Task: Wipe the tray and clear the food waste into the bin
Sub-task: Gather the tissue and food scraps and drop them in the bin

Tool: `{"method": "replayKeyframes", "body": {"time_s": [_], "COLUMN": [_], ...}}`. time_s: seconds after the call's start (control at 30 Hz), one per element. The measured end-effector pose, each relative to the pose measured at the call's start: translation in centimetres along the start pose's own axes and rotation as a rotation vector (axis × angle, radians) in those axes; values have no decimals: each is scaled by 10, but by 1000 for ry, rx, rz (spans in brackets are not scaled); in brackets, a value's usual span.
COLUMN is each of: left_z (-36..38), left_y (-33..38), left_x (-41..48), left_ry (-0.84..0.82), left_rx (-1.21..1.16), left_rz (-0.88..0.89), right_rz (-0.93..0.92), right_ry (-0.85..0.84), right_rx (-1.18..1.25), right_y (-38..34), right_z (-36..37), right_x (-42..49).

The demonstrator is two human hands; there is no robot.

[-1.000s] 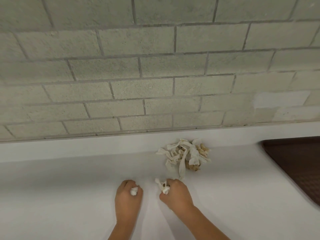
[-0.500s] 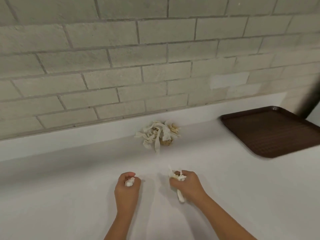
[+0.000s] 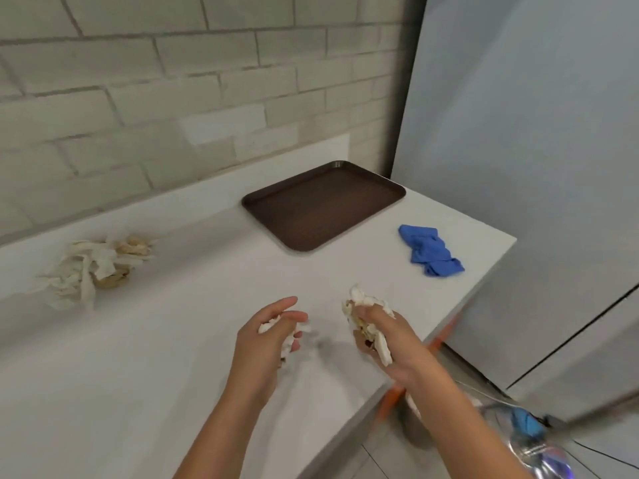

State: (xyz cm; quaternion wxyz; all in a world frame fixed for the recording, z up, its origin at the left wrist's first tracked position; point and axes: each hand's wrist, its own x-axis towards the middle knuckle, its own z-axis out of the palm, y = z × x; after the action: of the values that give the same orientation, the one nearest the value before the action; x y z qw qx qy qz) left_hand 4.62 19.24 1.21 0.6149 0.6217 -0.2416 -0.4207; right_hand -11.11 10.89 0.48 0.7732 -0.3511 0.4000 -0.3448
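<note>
A dark brown tray (image 3: 323, 205) lies bare on the white counter (image 3: 138, 357) near the wall. A heap of white and tan food scraps (image 3: 93, 267) sits at the left by the wall. My left hand (image 3: 268, 337) grips a small wad of white scraps above the counter. My right hand (image 3: 380, 337) holds a bigger bunch of white and tan scraps near the counter's right edge. A crumpled blue cloth (image 3: 430, 250) rests to the right of the tray. A bin lined with clear plastic (image 3: 532, 440) shows blurred at the lower right, below the counter.
A grey brick wall (image 3: 173, 98) backs the counter. A pale panel (image 3: 536, 150) stands to the right past the counter's end. An orange support (image 3: 394, 395) runs under the counter edge, and cables lie on the floor beside the bin.
The view has swung right, bringing the whole tray, the blue cloth and the bin into sight. Both hands lifted with their scraps and moved right, away from the heap.
</note>
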Motion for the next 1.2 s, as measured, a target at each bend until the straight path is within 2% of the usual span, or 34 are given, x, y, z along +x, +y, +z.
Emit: {"method": "replayKeyframes", "body": {"time_s": [0.1,0.23,0.43,0.6,0.67,0.87,1.0,1.1,1.2], "left_z": [94,216,327,370,383,413,420,415,396], "left_y": [-17,-54,-137,-239,-286,-454,-559,-621,-667], "left_x": [-14,-25,2,52,74,146,184,202,207], "left_ry": [-145,-253,-238,-135,-142,-115,-135,-264,-568], "left_rx": [61,38,87,203,262,421,598,740,1111], "left_rz": [-32,-131,-377,-560,-589,-635,-527,-407,-344], "right_rz": [-15,50,170,268,307,368,379,375,404], "right_ry": [42,140,292,400,435,525,525,429,201], "right_rx": [-43,-110,-211,-287,-313,-379,-519,-749,-1303], "right_y": [-28,-59,-58,-2,32,155,228,271,299], "right_z": [-90,-211,-351,-435,-466,-554,-593,-615,-625], "right_x": [-10,-10,20,77,107,209,261,291,300]}}
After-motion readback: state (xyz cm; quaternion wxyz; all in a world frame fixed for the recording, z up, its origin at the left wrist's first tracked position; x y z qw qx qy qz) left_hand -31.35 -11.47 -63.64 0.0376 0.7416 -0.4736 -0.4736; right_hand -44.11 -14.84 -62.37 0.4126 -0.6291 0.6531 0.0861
